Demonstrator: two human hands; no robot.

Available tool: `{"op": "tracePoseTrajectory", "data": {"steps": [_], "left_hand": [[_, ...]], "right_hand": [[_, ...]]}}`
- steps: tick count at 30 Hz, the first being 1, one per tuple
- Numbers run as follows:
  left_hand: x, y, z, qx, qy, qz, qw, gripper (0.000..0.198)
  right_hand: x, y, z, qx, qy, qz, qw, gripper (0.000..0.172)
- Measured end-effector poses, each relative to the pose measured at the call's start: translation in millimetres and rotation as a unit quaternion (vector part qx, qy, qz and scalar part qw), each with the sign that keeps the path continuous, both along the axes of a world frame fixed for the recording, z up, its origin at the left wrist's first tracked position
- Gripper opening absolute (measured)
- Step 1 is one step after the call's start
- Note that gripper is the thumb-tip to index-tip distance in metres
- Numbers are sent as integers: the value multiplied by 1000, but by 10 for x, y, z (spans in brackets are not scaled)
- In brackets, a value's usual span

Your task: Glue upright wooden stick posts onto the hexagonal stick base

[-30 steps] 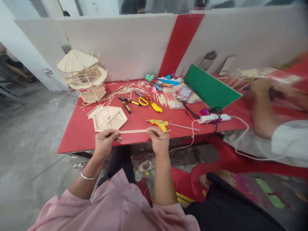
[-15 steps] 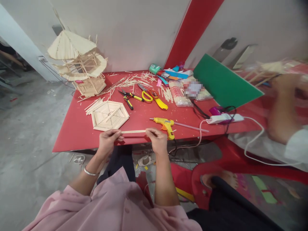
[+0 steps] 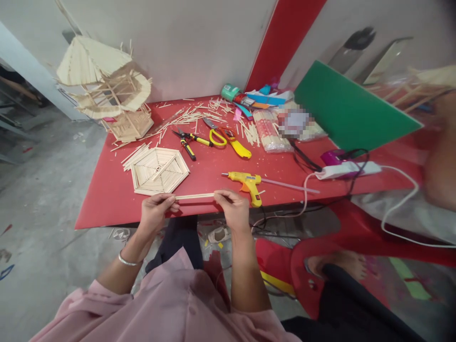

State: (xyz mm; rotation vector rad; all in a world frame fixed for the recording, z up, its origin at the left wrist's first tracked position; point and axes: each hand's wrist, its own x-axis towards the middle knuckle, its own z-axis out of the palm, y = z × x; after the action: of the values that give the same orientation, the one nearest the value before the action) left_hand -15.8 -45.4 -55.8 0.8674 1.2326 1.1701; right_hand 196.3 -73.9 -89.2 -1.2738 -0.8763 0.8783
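Right hand (image 3: 231,202), shifted clear of the glue gun (image 3: 246,178) in view, and left hand (image 3: 156,209) both pinch the sticks (image 3: 195,196).

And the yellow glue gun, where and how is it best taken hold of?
Likely by the handle, right hand once free of the sticks, from the table's front edge: the glue gun lies on its side, handle toward that edge, nozzle pointing left.

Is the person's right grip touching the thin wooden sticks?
Touching. The head view shows it: the thin wooden sticks run straight into the right grip, which pinches them with no gap.
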Motion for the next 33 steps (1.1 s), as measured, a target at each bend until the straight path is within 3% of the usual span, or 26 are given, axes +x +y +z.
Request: {"op": "tracePoseTrajectory", "data": {"steps": [33], "left_hand": [[-37, 1, -55, 10, 17, -13, 1000, 33]], "right_hand": [[9, 2, -22, 8, -15, 4, 1000, 16]]}}
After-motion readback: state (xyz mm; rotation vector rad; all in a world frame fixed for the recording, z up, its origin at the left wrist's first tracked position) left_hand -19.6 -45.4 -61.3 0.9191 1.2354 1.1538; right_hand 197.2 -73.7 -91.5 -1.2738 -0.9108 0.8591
